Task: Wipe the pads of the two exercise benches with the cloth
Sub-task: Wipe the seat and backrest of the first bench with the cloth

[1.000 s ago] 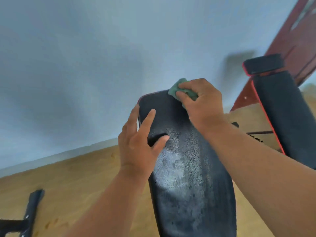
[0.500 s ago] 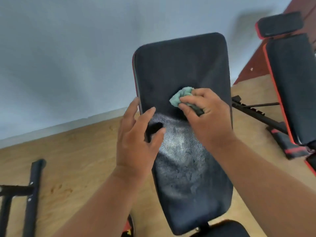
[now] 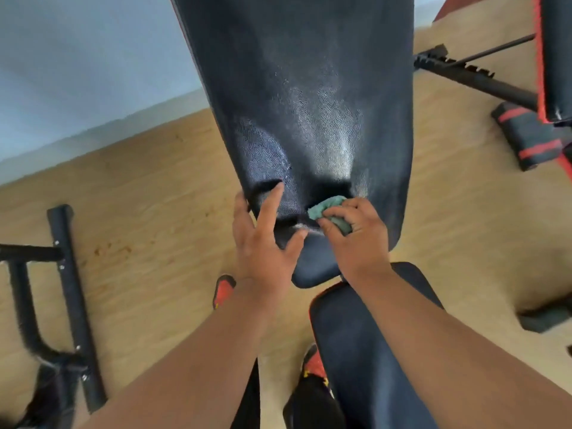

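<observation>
Grained black vinyl, soft cloth, matt metal, pale wood.

The back pad [image 3: 309, 88] wears black leather-look vinyl with a fine pebbled grain, glossy where light streaks it. The seat pad [image 3: 356, 351] has the same dark skin, smoother and duller. The cloth [image 3: 328, 209] is teal, soft and fuzzy, crumpled. The second bench's pad [image 3: 554, 57] is black vinyl with red edging. The frame bars [image 3: 74, 289] look like matt black metal. The floor [image 3: 148, 212] is light wood-grain board with a low sheen.
</observation>
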